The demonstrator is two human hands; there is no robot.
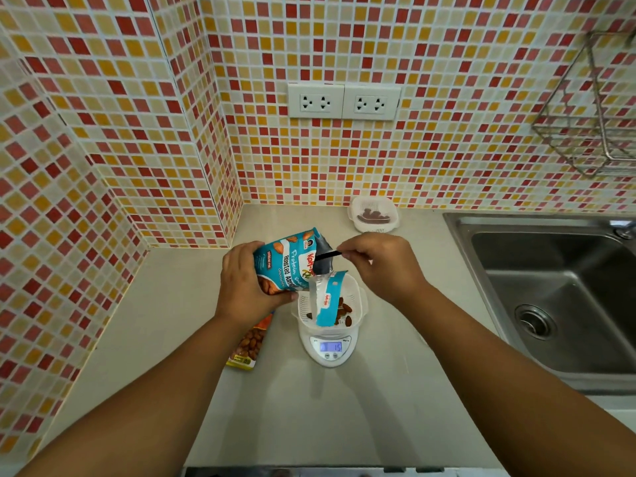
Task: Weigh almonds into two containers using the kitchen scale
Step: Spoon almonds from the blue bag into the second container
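Looking down through the head camera, we see our left hand [241, 280] with its fingers curled round a blue almond bag [285, 266], which it holds tilted above the white container [358, 301] on the kitchen scale [330, 349]. Our right hand [382, 263] pinches a thin black utensil [327, 255] between thumb and fingers, its dark end reaching into the bag's open mouth. A torn blue strip [328, 301] hangs from the bag's top down over the container. We count a few almonds [345, 309] lying inside the container, partly hidden by the strip. The scale stands on the pale table [309, 407], and its lit display reads 15. Just left of the scale, partly under our left wrist, lies a second packet [249, 346] printed with almonds in orange and yellow. Farther back on the table, near the tiled wall [447, 149], we find a second white container [373, 215] with dark almonds in it, well apart from the scale. On the right a steel sink [550, 287] is set into the table, a wire rack [592, 111] hangs on the wall above it, and two white sockets [344, 101] sit on the wall.
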